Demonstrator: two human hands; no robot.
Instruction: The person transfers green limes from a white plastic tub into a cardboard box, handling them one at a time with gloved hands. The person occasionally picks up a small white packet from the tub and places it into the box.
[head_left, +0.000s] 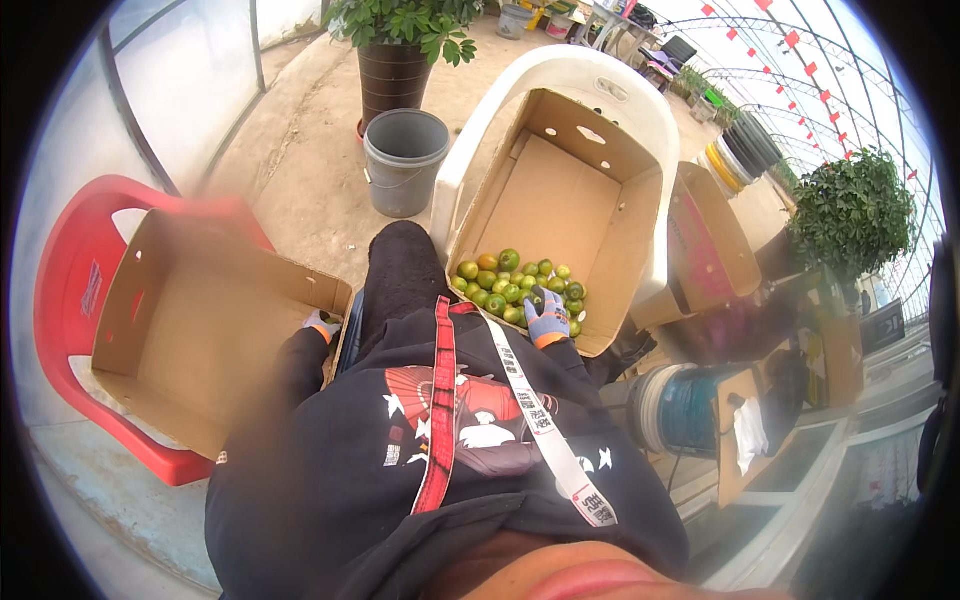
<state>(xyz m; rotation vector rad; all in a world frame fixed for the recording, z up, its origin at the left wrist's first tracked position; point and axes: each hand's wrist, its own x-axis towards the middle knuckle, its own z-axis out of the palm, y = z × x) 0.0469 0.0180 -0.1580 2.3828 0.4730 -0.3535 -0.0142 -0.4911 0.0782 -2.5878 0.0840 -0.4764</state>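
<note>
Green tomatoes (508, 260), a few tinged orange, lie at the near end of a cardboard box (559, 161) on a white plastic chair (667, 202). My right hand (547, 319), in a grey-blue glove with an orange cuff, reaches onto them at their right side; its fingers touch dark green fruit, and I cannot tell whether it grips one. My left hand (321, 327), gloved alike, is down in the near right corner of a second cardboard box (217, 322) on a red plastic chair (82, 217). Something greenish shows at its fingers, too small to tell how it is held.
Beyond my knee stand a grey plastic bucket (407, 165) and a potted plant (394, 75). Right of the white chair are another cardboard box (705, 240), a blue drum-shaped container (686, 409) and a piece of cardboard bearing white paper (748, 435). A leafy shrub (855, 214) stands further right.
</note>
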